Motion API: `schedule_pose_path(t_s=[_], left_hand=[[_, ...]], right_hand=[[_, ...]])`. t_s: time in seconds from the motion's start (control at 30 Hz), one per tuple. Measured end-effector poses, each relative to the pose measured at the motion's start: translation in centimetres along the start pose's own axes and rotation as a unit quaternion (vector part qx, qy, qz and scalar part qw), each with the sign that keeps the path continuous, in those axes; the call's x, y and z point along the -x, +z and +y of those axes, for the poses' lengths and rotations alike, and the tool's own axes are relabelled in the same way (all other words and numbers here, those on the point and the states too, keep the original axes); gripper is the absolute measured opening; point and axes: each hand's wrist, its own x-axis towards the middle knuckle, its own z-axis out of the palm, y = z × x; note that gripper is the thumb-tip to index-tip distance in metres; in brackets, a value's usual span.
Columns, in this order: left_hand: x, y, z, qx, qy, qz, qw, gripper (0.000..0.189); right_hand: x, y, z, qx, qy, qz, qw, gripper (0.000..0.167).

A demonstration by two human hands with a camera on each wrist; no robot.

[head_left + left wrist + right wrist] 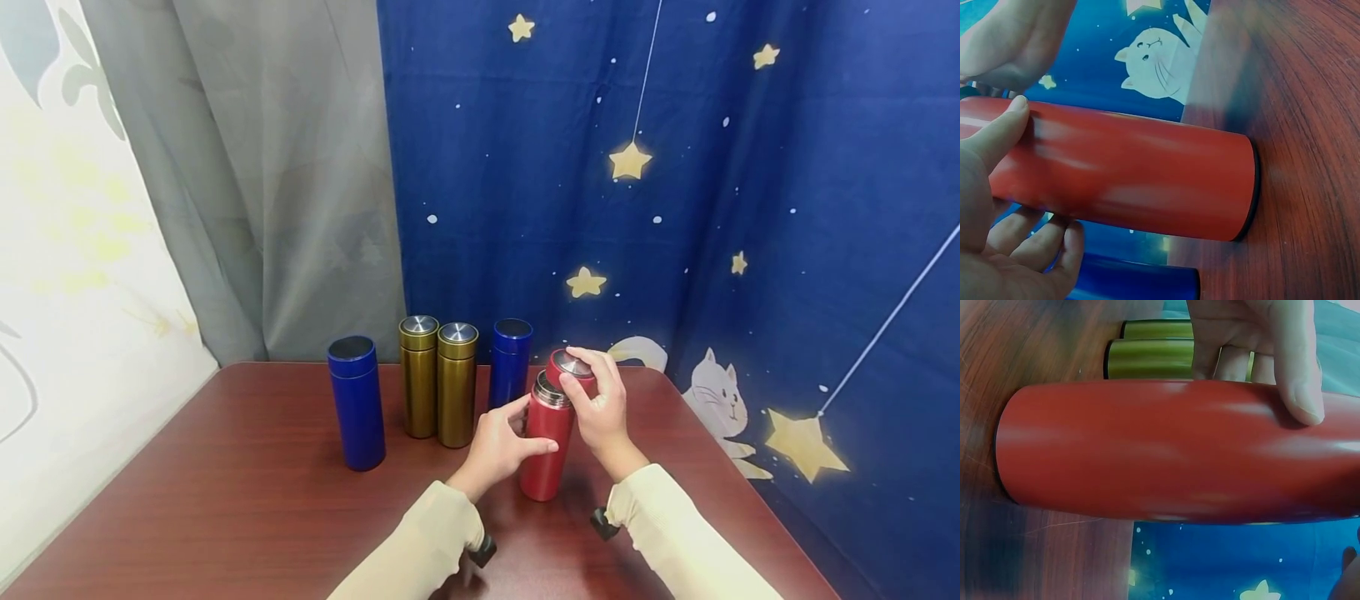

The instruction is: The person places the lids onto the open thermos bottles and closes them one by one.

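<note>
A red thermos flask [545, 450] stands upright on the table, its steel mouth [552, 390] uncovered. My left hand [497, 446] grips the flask's body from the left, thumb across the front; the left wrist view shows the red body [1141, 175] with fingers curled beneath it. My right hand [602, 404] holds the red lid [572, 364] with its steel top, tilted just above and to the right of the mouth. In the right wrist view the red body [1147, 450] fills the middle, and the right hand is mostly out of sight.
Behind the left hand stand two gold flasks [457, 400] [420, 392] side by side. One blue flask [357, 417] stands further left, another blue flask [510, 367] behind the red one. The brown table [247, 492] ends at curtains [525, 208] behind.
</note>
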Motion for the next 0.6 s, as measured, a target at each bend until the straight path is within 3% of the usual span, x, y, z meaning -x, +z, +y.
schedule_pose_path(t_s=[0.6], left_hand=[[0.04,-0.20,0.21,0.012,0.004,-0.016,0.9998,0.077]], right_hand=[[-0.48,0.10,-0.70,-0.057,0.037,-0.074,0.9949,0.031]])
